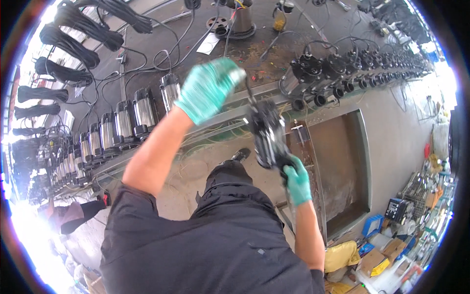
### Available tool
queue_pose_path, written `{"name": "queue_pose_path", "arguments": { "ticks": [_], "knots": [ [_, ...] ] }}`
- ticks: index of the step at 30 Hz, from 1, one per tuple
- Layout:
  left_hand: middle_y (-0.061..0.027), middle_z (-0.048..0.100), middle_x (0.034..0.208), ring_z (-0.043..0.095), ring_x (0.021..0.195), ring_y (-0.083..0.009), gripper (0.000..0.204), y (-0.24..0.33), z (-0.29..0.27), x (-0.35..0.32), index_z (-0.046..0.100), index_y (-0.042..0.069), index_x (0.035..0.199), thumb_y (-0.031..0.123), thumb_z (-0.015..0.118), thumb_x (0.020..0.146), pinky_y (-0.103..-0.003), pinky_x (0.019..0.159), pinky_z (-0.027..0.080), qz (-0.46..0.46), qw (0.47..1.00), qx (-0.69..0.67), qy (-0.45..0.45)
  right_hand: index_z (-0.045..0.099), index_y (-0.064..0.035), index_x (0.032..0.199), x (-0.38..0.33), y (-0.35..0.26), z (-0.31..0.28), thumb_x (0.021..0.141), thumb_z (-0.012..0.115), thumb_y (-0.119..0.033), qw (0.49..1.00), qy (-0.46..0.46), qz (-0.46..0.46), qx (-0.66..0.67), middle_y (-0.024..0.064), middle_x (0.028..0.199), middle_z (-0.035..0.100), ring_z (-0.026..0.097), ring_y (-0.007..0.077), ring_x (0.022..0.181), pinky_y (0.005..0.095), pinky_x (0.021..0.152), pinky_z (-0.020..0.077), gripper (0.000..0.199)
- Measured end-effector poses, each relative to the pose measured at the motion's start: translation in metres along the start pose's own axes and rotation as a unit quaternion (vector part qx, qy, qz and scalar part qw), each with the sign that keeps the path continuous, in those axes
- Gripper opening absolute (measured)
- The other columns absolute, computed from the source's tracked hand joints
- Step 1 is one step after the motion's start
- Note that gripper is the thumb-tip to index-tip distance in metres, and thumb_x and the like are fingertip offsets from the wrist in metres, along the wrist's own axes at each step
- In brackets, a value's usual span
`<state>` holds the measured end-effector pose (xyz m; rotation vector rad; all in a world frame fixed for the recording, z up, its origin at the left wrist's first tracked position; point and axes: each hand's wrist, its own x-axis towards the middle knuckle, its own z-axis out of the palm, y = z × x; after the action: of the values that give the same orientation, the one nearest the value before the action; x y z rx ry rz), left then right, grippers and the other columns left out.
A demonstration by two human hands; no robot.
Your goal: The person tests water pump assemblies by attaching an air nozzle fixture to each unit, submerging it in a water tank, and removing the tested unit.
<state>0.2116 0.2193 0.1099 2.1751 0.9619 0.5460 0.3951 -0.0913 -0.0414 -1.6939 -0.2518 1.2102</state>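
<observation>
In front of me hangs a black bulky piece with bright silvery streaks (267, 132), tilted and too blurred for its exact kind to show. My right hand (297, 182), in a green glove, is closed round its lower, nearer end. My left hand (206, 90), gloved alike and smeared by motion, is raised over the bench edge up and to the left. A black cable (248, 90) runs from the piece's upper end to its curled fingers. Just beyond my left wrist a silver-and-black cylindrical pump (170, 89) stands in a row of similar ones.
Bundled black cables (73, 45) lie along the left of the dark bench (196, 27). Several dark pumps (307, 68) line its right edge. A metal-framed recess (340, 166) opens at my right. Boxes (374, 262) and yellow bags (341, 256) crowd the lower right floor.
</observation>
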Motion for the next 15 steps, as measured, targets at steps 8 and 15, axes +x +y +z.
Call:
{"name": "queue_pose_path", "arguments": {
  "ticks": [8, 15],
  "knots": [
    [-0.0218, 0.074, 0.097, 0.071, 0.093, -0.0436, 0.044, -0.100, -0.070, 0.078, 0.073, 0.010, 0.118, 0.050, 0.060, 0.104, -0.051, 0.081, 0.056, -0.016, 0.947, 0.306, 0.100, 0.060, -0.0121, 0.126, 0.121, -0.050, 0.194, 0.103, 0.059, -0.013, 0.985, -0.140, 0.066, 0.073, 0.0047, 0.082, 0.065, 0.063, 0.0177, 0.054, 0.0321, 0.046, 0.0535, 0.023],
    [-0.0218, 0.074, 0.106, 0.069, 0.103, -0.0450, 0.033, -0.204, -0.022, 0.105, 0.067, 0.012, 0.116, 0.041, 0.055, 0.106, -0.055, 0.086, 0.054, -0.092, 0.941, 0.324, -0.019, 0.050, -0.0053, 0.144, 0.131, -0.076, 0.220, 0.109, 0.061, -0.031, 0.971, -0.238, 0.025, 0.006, 0.0067, 0.098, 0.067, 0.065, 0.0154, 0.060, 0.0294, 0.047, 0.0521, 0.046]
  ]
}}
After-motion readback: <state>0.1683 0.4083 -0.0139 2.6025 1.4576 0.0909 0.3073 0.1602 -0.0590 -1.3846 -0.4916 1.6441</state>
